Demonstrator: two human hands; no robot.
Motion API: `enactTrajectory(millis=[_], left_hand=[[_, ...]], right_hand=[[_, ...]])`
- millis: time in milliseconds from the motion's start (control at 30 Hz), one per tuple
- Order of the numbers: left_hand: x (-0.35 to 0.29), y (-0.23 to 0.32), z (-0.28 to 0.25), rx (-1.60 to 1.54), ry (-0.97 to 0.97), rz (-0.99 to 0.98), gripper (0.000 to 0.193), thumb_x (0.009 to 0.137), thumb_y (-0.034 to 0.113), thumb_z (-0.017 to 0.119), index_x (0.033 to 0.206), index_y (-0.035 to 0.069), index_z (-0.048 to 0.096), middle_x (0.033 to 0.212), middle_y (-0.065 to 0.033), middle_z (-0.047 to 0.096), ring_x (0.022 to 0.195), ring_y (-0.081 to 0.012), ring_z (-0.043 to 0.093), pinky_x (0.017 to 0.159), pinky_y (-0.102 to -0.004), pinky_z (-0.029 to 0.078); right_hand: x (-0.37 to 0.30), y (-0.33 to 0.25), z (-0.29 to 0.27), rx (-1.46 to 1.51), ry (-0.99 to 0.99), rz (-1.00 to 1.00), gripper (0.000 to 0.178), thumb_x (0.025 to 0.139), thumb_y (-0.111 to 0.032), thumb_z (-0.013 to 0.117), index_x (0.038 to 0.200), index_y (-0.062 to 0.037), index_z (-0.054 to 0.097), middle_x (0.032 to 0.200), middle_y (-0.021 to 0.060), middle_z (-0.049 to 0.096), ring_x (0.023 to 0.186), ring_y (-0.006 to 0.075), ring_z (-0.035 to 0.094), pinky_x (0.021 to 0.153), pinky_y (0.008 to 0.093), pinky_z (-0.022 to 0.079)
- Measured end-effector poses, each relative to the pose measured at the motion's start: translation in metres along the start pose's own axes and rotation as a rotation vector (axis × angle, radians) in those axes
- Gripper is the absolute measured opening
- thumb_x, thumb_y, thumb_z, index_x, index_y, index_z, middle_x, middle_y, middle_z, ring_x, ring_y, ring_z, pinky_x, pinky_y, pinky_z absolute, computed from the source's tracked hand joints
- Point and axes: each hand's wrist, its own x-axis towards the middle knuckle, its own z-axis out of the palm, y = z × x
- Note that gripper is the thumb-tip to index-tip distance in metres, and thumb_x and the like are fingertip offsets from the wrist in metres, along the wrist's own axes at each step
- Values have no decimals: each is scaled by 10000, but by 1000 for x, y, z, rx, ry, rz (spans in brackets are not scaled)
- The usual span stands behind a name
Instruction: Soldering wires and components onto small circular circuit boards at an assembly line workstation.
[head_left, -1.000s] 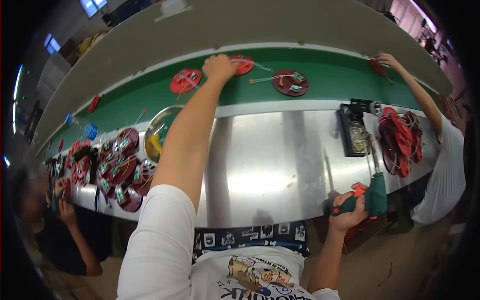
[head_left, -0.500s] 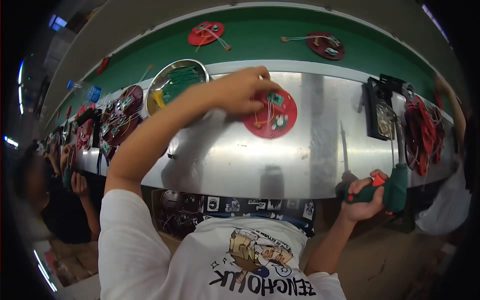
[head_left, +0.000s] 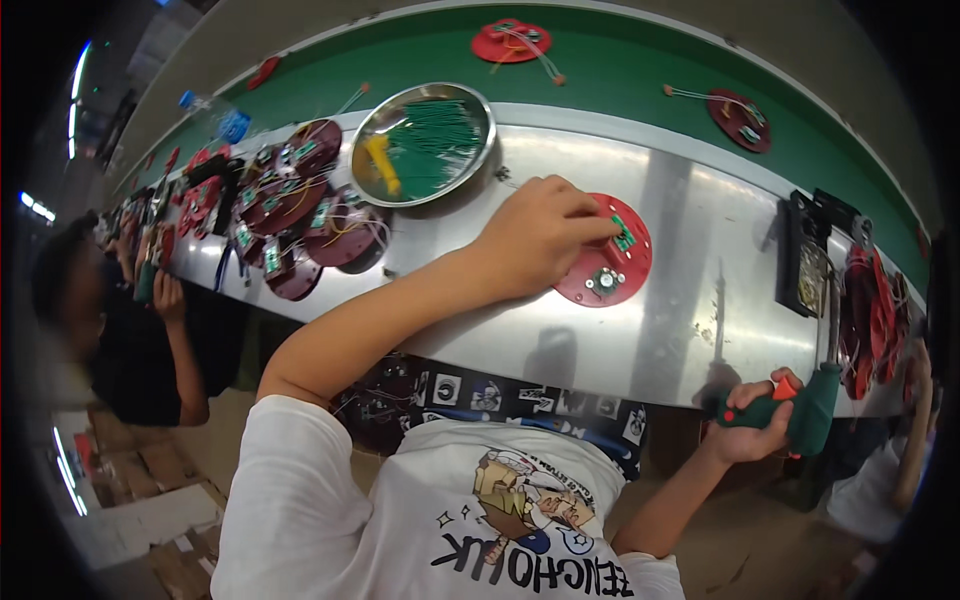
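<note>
On table; red disc beneath left fingers

I count one metal bowl, with one yellow bundle in it and green wires too many to number; one red disc right of the bowl, on my side; two more discs beyond the bowl to the right; farther right of it, one power screwdriver and one black tray; left of it, one bottle and one heap of discs, too overlapped to count.
</note>
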Motion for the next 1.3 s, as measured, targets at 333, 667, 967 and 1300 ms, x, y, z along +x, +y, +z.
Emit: enactTrajectory(millis=[333, 667, 967, 1300], left_hand=[[-7, -55, -83, 174, 121, -275, 207, 758, 49, 694, 964, 35, 711, 1001, -125, 686, 933, -321, 643, 832, -408, 509], [-13, -113, -100, 136, -108, -468, 149, 838, 85, 675, 958, 0, 700, 935, -135, 689, 848, -292, 663, 780, -361, 517], [-14, -73, -101, 83, 230, -245, 141, 871, 46, 646, 984, -24, 691, 909, -130, 720, 791, -244, 683, 741, -310, 526], [-30, 37, -19, -32, 151, -222, 84, 799, 22, 668, 880, 7, 682, 776, -127, 665, 684, -286, 654, 614, -367, 522]], right_hand=[[-2, -1, 10, -86, 26, -5, 399, 986, -334, 424, 1107, 42, 480, 587, 55, 470, 472, 122, 396, 445, 252, 319], [-2, 4, 5, -18, 19, -42, 387, 990, -280, 416, 1131, 77, 464, 907, 144, 519, 469, 126, 470, 387, 255, 392], [-2, -6, 8, -72, -181, 54, 389, 976, -281, 504, 1144, 70, 482, 868, 145, 556, 478, 131, 470, 405, 261, 380], [-52, -15, 44, -276, -476, 236, 608, 891, -330, 692, 1252, 133, 537, 1006, 226, 647, 489, 146, 545, 476, 258, 398]])
